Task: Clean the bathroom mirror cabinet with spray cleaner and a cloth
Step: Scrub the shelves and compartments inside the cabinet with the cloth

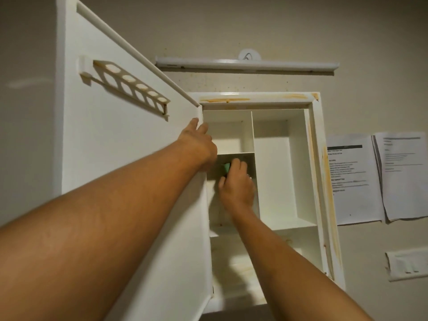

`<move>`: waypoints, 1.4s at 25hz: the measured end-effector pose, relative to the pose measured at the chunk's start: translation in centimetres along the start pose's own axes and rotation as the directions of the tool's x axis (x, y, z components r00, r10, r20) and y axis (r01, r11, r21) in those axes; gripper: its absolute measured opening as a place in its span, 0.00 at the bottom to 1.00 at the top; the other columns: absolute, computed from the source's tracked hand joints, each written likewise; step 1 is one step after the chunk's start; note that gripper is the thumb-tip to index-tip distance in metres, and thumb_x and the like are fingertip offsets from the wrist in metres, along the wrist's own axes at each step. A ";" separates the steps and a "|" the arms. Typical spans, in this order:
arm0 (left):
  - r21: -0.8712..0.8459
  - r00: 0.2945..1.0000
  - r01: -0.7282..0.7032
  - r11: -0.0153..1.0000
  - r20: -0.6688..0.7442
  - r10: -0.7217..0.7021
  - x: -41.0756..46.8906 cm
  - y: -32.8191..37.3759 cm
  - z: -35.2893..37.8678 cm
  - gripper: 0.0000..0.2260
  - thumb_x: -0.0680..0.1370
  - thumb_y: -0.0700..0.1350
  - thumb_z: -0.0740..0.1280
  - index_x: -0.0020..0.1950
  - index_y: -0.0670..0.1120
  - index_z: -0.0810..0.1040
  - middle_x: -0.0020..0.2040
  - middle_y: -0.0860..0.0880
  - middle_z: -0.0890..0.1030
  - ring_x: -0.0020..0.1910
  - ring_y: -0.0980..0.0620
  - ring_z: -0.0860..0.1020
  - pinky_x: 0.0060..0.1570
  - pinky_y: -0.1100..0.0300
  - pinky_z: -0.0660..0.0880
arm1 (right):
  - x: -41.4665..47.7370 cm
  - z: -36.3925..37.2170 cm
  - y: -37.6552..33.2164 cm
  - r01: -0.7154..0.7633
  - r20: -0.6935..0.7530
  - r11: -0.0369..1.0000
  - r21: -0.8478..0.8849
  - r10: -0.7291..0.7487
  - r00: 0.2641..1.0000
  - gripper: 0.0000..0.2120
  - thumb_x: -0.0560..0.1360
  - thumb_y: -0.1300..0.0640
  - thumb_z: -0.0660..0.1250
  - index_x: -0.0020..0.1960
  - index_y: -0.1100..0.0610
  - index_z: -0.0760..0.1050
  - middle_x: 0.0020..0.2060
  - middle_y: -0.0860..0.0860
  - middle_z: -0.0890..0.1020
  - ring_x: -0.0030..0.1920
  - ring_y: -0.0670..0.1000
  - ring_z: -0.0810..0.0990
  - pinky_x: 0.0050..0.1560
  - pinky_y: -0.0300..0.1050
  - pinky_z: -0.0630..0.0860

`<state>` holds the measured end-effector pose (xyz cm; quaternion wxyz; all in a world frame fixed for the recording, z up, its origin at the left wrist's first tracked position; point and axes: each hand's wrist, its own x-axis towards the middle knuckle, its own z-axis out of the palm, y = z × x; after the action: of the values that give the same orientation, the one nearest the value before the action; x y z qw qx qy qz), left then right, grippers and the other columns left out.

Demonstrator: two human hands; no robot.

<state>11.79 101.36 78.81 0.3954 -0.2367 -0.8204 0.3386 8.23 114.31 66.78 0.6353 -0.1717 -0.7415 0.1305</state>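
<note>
The white mirror cabinet [315,158] hangs on the wall with its door [129,163] swung open to the left. My left hand [199,142] holds the door's hinge-side edge near the top left compartment, fingers wrapped over the edge. My right hand [236,184] reaches into the middle left compartment and presses a green cloth [226,168] against its back wall; only a corner of the cloth shows above my fingers. No spray bottle is in view.
A rack with round holes [129,86] is fixed inside the door. A tube light [245,66] runs above the cabinet. Printed sheets [375,177] hang on the wall at right, a switch plate [407,266] below them. Yellowish stains mark the cabinet frame.
</note>
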 end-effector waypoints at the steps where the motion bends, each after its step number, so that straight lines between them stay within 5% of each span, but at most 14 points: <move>1: 0.010 1.000 0.003 1.000 0.010 -0.003 0.2 0.0 0.0 0.21 0.84 0.47 0.62 0.77 0.45 0.71 0.82 0.42 0.59 0.83 0.38 0.45 0.80 0.37 0.41 | 0.6 0.6 -0.6 -0.101 0.013 0.987 0.124 0.100 0.995 0.13 0.78 0.59 0.67 0.61 0.57 0.71 0.56 0.54 0.75 0.49 0.59 0.80 0.45 0.53 0.78; 3: 0.024 1.000 -0.004 1.000 0.029 0.003 0.6 -0.3 0.2 0.21 0.84 0.46 0.61 0.77 0.45 0.70 0.82 0.43 0.60 0.83 0.39 0.44 0.80 0.38 0.41 | 1.2 1.9 -1.6 -0.171 0.084 0.938 0.301 0.153 0.985 0.12 0.77 0.60 0.68 0.61 0.56 0.74 0.56 0.53 0.77 0.52 0.57 0.80 0.50 0.52 0.79; 7: 0.026 0.999 -0.018 1.000 0.028 0.017 1.7 -1.0 0.7 0.23 0.83 0.45 0.60 0.79 0.49 0.68 0.83 0.44 0.58 0.83 0.38 0.42 0.80 0.37 0.44 | 0.2 2.8 0.4 0.188 0.186 0.963 0.193 -0.224 0.957 0.16 0.75 0.62 0.68 0.61 0.53 0.79 0.55 0.52 0.79 0.52 0.56 0.79 0.48 0.51 0.79; 10: -0.002 0.998 -0.010 1.000 0.058 0.010 3.1 -1.5 1.8 0.27 0.81 0.45 0.60 0.81 0.51 0.64 0.84 0.44 0.53 0.82 0.36 0.42 0.79 0.37 0.48 | -1.5 2.4 3.1 0.512 0.383 0.849 0.132 -0.520 0.764 0.18 0.72 0.64 0.67 0.60 0.55 0.81 0.53 0.54 0.80 0.51 0.58 0.78 0.46 0.51 0.77; 13: 0.016 1.000 0.006 1.000 0.024 -0.006 3.4 -1.6 2.3 0.27 0.81 0.48 0.63 0.81 0.51 0.65 0.84 0.44 0.53 0.82 0.36 0.44 0.79 0.37 0.50 | -1.0 0.6 4.8 0.832 0.594 0.555 0.003 -0.671 0.445 0.15 0.75 0.58 0.68 0.60 0.54 0.81 0.54 0.55 0.81 0.52 0.59 0.79 0.49 0.51 0.75; 14: 0.018 1.000 0.006 1.000 0.019 -0.006 3.2 -1.5 2.2 0.27 0.81 0.48 0.63 0.81 0.51 0.65 0.84 0.44 0.54 0.83 0.36 0.44 0.79 0.37 0.50 | -0.1 0.0 4.6 0.865 0.603 0.497 -0.074 -0.668 0.435 0.14 0.77 0.57 0.67 0.62 0.55 0.80 0.56 0.56 0.80 0.53 0.60 0.80 0.49 0.53 0.76; 18: 0.052 0.998 0.008 0.999 0.057 -0.011 2.2 -0.9 1.2 0.25 0.82 0.44 0.61 0.80 0.49 0.66 0.84 0.44 0.55 0.83 0.39 0.43 0.80 0.38 0.46 | 2.9 -0.7 1.9 0.467 0.263 0.867 -0.173 -0.416 0.871 0.18 0.76 0.67 0.66 0.65 0.58 0.73 0.58 0.59 0.77 0.54 0.61 0.78 0.47 0.55 0.77; 21: 0.066 0.999 -0.030 0.997 0.039 0.027 1.6 -0.7 0.8 0.24 0.83 0.45 0.60 0.80 0.50 0.66 0.83 0.46 0.58 0.83 0.40 0.43 0.80 0.39 0.43 | 1.0 0.9 1.8 0.488 0.324 0.868 -0.095 -0.437 0.839 0.22 0.72 0.70 0.67 0.65 0.58 0.75 0.60 0.58 0.77 0.57 0.60 0.77 0.50 0.55 0.78; 25: 0.013 0.998 -0.048 0.999 0.029 0.047 1.1 -1.0 0.7 0.27 0.83 0.43 0.58 0.82 0.56 0.59 0.84 0.48 0.57 0.83 0.41 0.42 0.80 0.38 0.42 | -1.1 0.4 5.0 0.751 0.589 0.658 0.059 -0.630 0.506 0.17 0.73 0.62 0.67 0.60 0.53 0.79 0.55 0.53 0.79 0.54 0.58 0.78 0.50 0.52 0.79; 26: -0.007 0.999 -0.045 0.999 0.029 0.045 1.1 -0.9 0.7 0.28 0.83 0.43 0.58 0.82 0.57 0.58 0.84 0.48 0.56 0.83 0.41 0.41 0.80 0.38 0.42 | -1.3 0.1 5.3 0.774 0.607 0.633 0.027 -0.625 0.490 0.15 0.74 0.61 0.67 0.60 0.53 0.78 0.55 0.53 0.79 0.54 0.58 0.78 0.49 0.52 0.78; 28: -0.041 0.999 -0.030 0.999 0.036 0.031 1.2 -0.9 0.7 0.29 0.83 0.42 0.59 0.82 0.59 0.58 0.84 0.48 0.55 0.83 0.40 0.41 0.80 0.37 0.43 | -1.0 0.1 4.8 0.592 0.411 0.805 -0.039 -0.527 0.744 0.12 0.76 0.61 0.66 0.59 0.54 0.76 0.54 0.53 0.77 0.53 0.57 0.77 0.48 0.51 0.77; 30: -0.052 0.999 -0.019 0.998 0.046 0.021 1.2 -1.0 0.7 0.29 0.82 0.42 0.59 0.82 0.59 0.59 0.84 0.48 0.56 0.83 0.41 0.41 0.80 0.38 0.43 | -0.3 0.5 2.7 0.117 0.125 0.980 0.161 -0.138 0.982 0.12 0.78 0.60 0.66 0.61 0.54 0.76 0.55 0.52 0.77 0.54 0.54 0.77 0.52 0.50 0.78; 32: -0.042 0.999 -0.039 0.998 0.032 0.041 1.0 -0.9 0.5 0.27 0.83 0.43 0.59 0.82 0.59 0.61 0.83 0.48 0.58 0.83 0.41 0.42 0.80 0.38 0.42 | 0.4 1.4 0.4 -0.022 0.143 0.956 0.292 -0.021 0.990 0.13 0.79 0.60 0.66 0.63 0.55 0.76 0.57 0.52 0.77 0.56 0.54 0.78 0.55 0.51 0.79; 35: -0.031 0.999 -0.045 0.999 0.020 0.045 0.9 -0.8 0.4 0.26 0.84 0.44 0.59 0.82 0.58 0.61 0.83 0.49 0.59 0.83 0.42 0.43 0.80 0.39 0.40 | -0.1 3.7 1.1 0.305 0.239 0.945 0.121 -0.326 0.915 0.16 0.77 0.61 0.67 0.65 0.55 0.76 0.59 0.54 0.78 0.57 0.57 0.77 0.51 0.52 0.79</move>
<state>10.82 101.26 79.62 0.3754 -0.2575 -0.8240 0.3372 4.73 115.34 65.68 0.5534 -0.0057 -0.8293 0.0774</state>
